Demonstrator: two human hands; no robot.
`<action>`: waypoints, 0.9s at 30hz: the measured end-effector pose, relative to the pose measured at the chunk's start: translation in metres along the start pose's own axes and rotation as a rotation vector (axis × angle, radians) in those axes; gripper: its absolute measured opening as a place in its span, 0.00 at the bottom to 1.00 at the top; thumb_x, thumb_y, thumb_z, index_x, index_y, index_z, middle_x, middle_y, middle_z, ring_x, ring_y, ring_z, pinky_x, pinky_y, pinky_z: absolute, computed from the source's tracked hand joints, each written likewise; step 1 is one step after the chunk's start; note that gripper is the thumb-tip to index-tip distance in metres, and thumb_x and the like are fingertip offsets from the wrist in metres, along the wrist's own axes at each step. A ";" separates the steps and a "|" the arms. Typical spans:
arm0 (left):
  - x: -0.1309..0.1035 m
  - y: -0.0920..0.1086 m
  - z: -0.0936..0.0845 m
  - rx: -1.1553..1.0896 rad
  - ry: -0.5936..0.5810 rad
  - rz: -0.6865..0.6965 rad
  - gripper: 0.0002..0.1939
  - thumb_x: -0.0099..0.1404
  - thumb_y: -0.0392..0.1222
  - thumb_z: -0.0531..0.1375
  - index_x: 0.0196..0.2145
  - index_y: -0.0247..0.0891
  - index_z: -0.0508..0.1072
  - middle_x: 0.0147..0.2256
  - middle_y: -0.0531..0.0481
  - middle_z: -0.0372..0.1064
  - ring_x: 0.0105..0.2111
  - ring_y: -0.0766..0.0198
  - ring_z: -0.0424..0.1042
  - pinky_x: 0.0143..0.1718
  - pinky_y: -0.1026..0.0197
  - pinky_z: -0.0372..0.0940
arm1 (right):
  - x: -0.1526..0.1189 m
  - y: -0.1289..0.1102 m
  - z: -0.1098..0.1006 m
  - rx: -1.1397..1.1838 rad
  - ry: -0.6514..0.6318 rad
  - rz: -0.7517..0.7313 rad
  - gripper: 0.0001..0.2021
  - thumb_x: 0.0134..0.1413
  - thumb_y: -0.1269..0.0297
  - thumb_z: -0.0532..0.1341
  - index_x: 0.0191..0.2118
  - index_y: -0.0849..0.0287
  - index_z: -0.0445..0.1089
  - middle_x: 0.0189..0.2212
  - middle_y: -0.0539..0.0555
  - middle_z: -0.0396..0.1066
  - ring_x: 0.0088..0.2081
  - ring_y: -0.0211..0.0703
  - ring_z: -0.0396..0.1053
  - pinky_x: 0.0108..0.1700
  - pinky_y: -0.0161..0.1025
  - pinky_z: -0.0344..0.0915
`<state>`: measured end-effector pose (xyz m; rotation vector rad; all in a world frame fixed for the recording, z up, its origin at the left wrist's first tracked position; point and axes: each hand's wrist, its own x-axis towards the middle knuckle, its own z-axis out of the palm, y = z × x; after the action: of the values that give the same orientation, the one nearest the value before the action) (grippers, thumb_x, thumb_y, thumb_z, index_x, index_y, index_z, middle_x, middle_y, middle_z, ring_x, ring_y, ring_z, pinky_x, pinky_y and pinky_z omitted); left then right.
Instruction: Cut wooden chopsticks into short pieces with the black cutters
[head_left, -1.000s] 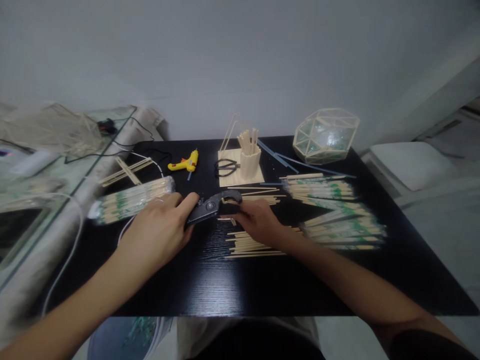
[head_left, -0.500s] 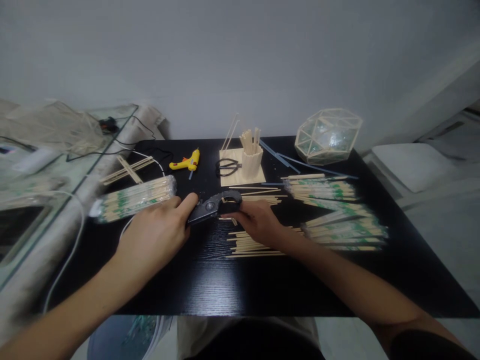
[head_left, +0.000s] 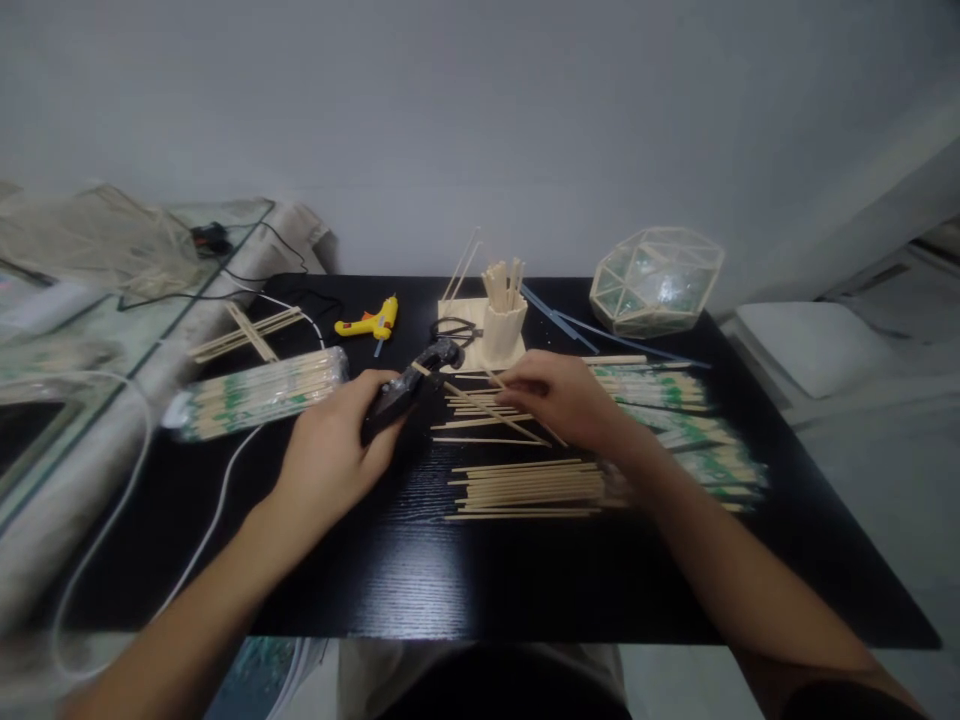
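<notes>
Closed round a black cutting tool (head_left: 397,400), my left hand (head_left: 337,435) is left of the table's middle. A thin stick (head_left: 487,408) slants from the tool's jaws toward the lower right. My right hand (head_left: 559,400) pinches a short wooden stick over the pile of loose sticks (head_left: 472,408). Nearer the front lies a second row of sticks (head_left: 525,487). Behind the hands, a cup made of sticks (head_left: 503,335) holds upright sticks and stands on a pale wooden base (head_left: 459,310), beside black-handled scissors (head_left: 454,332).
A yellow glue gun (head_left: 371,320) and a wrapped stick bundle (head_left: 262,393) lie at the left, near a white cable (head_left: 214,520). More wrapped bundles (head_left: 652,387) are at the right. A faceted frame (head_left: 656,280) and blue strips (head_left: 574,328) are at the back.
My right hand has moved right and slightly up, away from the tool. My left hand has tilted the tool upward. A slanting stick now shows between them.
</notes>
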<state>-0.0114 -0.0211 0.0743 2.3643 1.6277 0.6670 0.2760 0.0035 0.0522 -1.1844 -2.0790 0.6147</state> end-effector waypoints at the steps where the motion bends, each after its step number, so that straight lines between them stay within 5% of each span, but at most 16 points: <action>1: 0.001 0.002 0.005 -0.060 -0.004 0.000 0.15 0.71 0.48 0.56 0.49 0.39 0.75 0.40 0.47 0.78 0.38 0.56 0.76 0.42 0.57 0.67 | 0.000 0.003 0.001 -0.017 -0.060 0.032 0.02 0.58 0.67 0.72 0.37 0.59 0.82 0.31 0.53 0.79 0.32 0.40 0.73 0.37 0.36 0.63; 6: 0.010 0.010 0.031 -0.326 0.003 0.059 0.12 0.72 0.47 0.58 0.46 0.39 0.77 0.40 0.49 0.76 0.40 0.60 0.74 0.44 0.60 0.65 | -0.002 0.008 0.019 -0.054 -0.306 0.112 0.06 0.60 0.75 0.66 0.33 0.61 0.79 0.31 0.53 0.77 0.32 0.39 0.71 0.38 0.35 0.62; 11: 0.009 0.008 0.051 -0.496 -0.079 -0.048 0.14 0.71 0.51 0.59 0.38 0.37 0.76 0.33 0.52 0.73 0.34 0.62 0.71 0.37 0.61 0.62 | -0.003 0.004 0.032 -0.044 -0.390 0.080 0.07 0.63 0.77 0.63 0.34 0.63 0.76 0.34 0.56 0.76 0.36 0.42 0.71 0.42 0.37 0.62; 16: 0.000 0.001 0.053 -0.646 -0.205 -0.077 0.24 0.76 0.58 0.50 0.33 0.37 0.71 0.27 0.54 0.66 0.30 0.64 0.67 0.34 0.61 0.59 | -0.003 0.003 0.038 -0.125 -0.440 0.080 0.06 0.63 0.78 0.64 0.35 0.63 0.75 0.35 0.56 0.76 0.37 0.43 0.71 0.41 0.37 0.61; 23: -0.001 -0.002 0.056 -0.664 -0.300 -0.045 0.25 0.78 0.57 0.47 0.37 0.37 0.73 0.30 0.52 0.69 0.32 0.63 0.69 0.37 0.60 0.60 | -0.006 0.010 0.047 -0.127 -0.406 0.053 0.08 0.65 0.77 0.60 0.36 0.63 0.76 0.37 0.58 0.77 0.38 0.44 0.72 0.42 0.38 0.63; 27: 0.001 -0.001 0.057 -0.632 -0.296 0.012 0.21 0.77 0.55 0.51 0.47 0.38 0.75 0.39 0.50 0.75 0.37 0.61 0.72 0.41 0.60 0.63 | -0.004 0.007 0.036 0.073 -0.255 0.128 0.12 0.69 0.66 0.60 0.34 0.61 0.77 0.32 0.55 0.77 0.36 0.44 0.72 0.40 0.39 0.64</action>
<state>0.0151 -0.0144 0.0240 1.8978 1.0745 0.6695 0.2551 0.0009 0.0218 -1.2590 -2.1795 0.9366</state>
